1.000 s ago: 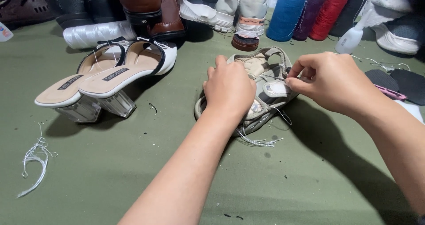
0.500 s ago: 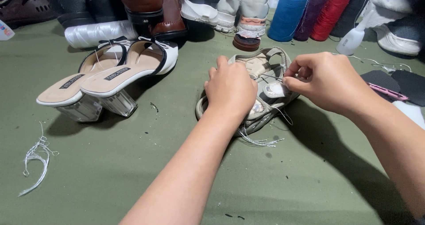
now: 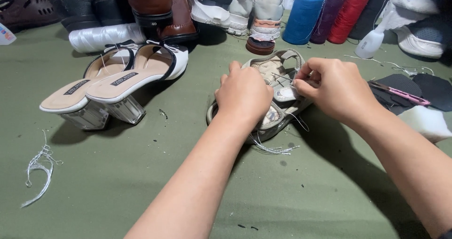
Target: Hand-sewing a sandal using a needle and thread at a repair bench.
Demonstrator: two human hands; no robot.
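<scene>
Plainly a worn grey sandal (image 3: 278, 74), threads loose.

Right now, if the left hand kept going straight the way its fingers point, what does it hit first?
The left hand lies on the grey sandal, fingers pointing away toward the far edge. Past the sandal, the first thing in line looks like the small dark round spool, then the sneakers. Depth is unclear.

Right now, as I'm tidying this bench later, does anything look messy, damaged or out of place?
Yes. Loose white thread trails from under the grey sandal that the left hand presses down while the right hand pinches at its strap. A tangle of white thread scraps lies alone at the left on the green cloth, with small dark specks scattered about.
</scene>
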